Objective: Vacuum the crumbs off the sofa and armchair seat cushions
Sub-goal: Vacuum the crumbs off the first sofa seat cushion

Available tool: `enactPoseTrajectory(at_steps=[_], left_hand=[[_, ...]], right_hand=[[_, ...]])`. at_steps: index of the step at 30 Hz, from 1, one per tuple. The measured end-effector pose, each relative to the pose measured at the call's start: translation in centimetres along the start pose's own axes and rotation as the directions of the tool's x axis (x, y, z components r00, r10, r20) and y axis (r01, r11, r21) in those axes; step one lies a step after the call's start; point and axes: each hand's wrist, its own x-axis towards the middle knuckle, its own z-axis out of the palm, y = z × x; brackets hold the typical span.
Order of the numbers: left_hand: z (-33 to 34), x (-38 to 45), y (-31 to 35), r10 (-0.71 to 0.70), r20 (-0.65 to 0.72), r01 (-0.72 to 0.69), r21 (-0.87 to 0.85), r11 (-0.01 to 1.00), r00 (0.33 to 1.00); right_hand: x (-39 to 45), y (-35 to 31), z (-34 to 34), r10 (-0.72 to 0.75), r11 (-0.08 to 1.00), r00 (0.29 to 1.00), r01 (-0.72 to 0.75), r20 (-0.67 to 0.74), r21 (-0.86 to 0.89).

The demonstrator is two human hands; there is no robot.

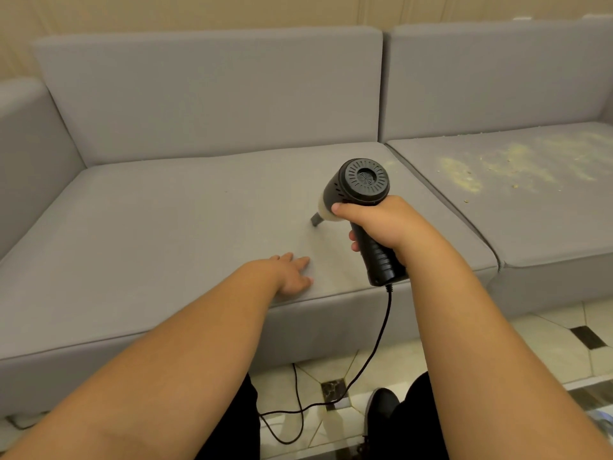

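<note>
Sofa seat with vacuum and two hands

The left cushion (166,227) lies beside the right cushion (544,194), a seam between them, with back cushions (212,94) behind both. Crumbs (464,175) lie on the right cushion. The vacuum (361,200) is over the left cushion's right part, its nozzle (316,219) touching the fabric, gripped by the right hand (381,224). The left hand (293,272) rests flat on the cushion's front edge, left of the vacuum. The cord (374,346) hangs down before the sofa to the floor (547,346).
</note>
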Motion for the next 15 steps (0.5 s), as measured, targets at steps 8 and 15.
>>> enactPoseTrajectory(at_steps=[8,15], left_hand=[[-0.1,-0.5,-0.3,-0.001,0.015,0.001,0.005,1.0,1.0],[0.2,-1.1,2.5,0.067,-0.003,-0.067,0.026,0.997,0.998]], right_hand=[[-0.8,-1.5,1.4,-0.013,0.999,1.0,0.013,0.012,-0.052],[-2.9,-1.7,-2.3,0.014,0.985,0.993,-0.034,-0.12,-0.168]])
